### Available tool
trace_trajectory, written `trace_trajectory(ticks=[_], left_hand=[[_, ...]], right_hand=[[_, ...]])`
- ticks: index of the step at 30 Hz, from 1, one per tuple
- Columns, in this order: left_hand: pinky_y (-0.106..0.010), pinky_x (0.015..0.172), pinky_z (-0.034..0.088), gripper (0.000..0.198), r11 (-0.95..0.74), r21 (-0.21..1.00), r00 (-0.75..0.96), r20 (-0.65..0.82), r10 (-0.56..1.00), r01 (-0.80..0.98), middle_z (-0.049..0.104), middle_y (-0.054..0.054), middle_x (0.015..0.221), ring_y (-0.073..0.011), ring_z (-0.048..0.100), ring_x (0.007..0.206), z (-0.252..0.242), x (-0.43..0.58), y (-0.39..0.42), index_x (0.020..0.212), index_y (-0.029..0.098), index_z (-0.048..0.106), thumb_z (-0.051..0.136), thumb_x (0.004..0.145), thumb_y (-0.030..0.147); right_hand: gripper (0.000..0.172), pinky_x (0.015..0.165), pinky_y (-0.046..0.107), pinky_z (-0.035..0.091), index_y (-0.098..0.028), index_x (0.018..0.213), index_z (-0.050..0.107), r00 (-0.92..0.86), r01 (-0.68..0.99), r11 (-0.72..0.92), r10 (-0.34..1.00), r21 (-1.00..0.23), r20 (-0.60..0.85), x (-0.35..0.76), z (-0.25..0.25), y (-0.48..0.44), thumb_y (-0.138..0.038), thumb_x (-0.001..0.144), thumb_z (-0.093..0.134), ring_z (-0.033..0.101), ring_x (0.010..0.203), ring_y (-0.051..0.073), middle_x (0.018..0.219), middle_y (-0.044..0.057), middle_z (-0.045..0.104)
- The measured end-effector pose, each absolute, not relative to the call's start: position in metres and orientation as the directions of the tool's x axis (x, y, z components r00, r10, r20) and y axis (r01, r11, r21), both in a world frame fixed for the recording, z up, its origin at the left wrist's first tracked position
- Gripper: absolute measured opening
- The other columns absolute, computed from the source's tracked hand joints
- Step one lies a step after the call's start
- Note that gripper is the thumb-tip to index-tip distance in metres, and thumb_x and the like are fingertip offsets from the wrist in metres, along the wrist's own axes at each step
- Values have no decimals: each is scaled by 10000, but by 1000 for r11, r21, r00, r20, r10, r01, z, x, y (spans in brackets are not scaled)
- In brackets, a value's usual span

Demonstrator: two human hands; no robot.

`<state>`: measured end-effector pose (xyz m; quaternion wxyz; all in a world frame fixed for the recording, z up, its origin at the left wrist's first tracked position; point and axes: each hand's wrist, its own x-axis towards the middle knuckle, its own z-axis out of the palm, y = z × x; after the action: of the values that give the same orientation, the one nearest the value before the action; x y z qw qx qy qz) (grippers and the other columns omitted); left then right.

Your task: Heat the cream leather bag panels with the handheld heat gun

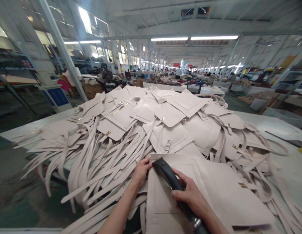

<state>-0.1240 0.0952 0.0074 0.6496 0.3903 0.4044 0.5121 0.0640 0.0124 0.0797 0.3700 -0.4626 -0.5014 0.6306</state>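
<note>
My right hand (190, 195) is wrapped round a black handheld tool (169, 177) with a metal fitting at its lower end. The tool's tip rests at the upper left corner of a beige bag panel (163, 198) with a raised rectangular border. At that same corner, just left of the tip, my left hand (141, 170) pinches the panel's edge between thumb and fingers. A wide beige flap with a small gold clasp (243, 185) spreads to the right of the panel.
Beige bag pieces (170, 113) with gold hardware are heaped across the pale table (292, 156). Long beige straps (80, 165) hang over its front left edge. A dark rod-like item (285, 139) lies at the right. Metal posts, other worktables and distant people stand beyond.
</note>
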Motion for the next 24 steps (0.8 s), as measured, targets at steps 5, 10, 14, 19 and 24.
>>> trace_trajectory(ticks=[5, 10, 14, 19, 24], left_hand=[[-298, 663, 466, 412, 177, 898, 162, -120, 979, -402, 678, -82, 839, -191, 610, 677, 7, -125, 91, 984, 111, 651, 714, 602, 251], [-277, 713, 458, 645, 138, 873, 99, -104, 990, -467, 659, -56, 927, -170, 604, 758, 2, -124, 91, 1202, 173, 502, 708, 592, 204], [-264, 691, 459, 658, 156, 877, 102, -122, 987, -455, 659, -86, 944, -192, 610, 785, 2, -124, 93, 1195, 141, 505, 713, 575, 216], [-284, 653, 469, 443, 201, 881, 178, -136, 975, -429, 679, -86, 882, -205, 624, 710, 5, -122, 91, 1041, 123, 613, 682, 627, 263], [-280, 615, 474, 432, 249, 870, 153, -202, 967, -426, 690, -61, 810, -198, 628, 667, 0, -124, 86, 1025, 136, 609, 696, 615, 244]], right_hand=[[697, 315, 202, 419, -237, 1289, 382, -292, 3, -177, 941, -984, -170, 43, 82, 36, -94, 635, 573, 524, 376, 112, 633, -63, 548], [703, 345, 229, 458, -234, 1307, 352, -231, -22, -107, 968, -994, -99, 37, 99, 59, -141, 651, 586, 539, 401, 125, 617, -67, 529], [749, 340, 265, 478, -220, 1332, 300, -181, -19, -127, 976, -992, -121, 61, 105, 50, -183, 647, 600, 543, 387, 144, 594, -64, 532], [711, 309, 198, 418, -272, 1283, 386, -230, 4, -229, 947, -973, -224, 66, 93, 15, -95, 619, 567, 530, 376, 110, 665, -54, 567], [710, 342, 164, 387, -217, 1280, 401, -155, -21, -167, 975, -986, -162, 51, 92, 14, -61, 603, 549, 504, 412, 81, 673, -48, 569]])
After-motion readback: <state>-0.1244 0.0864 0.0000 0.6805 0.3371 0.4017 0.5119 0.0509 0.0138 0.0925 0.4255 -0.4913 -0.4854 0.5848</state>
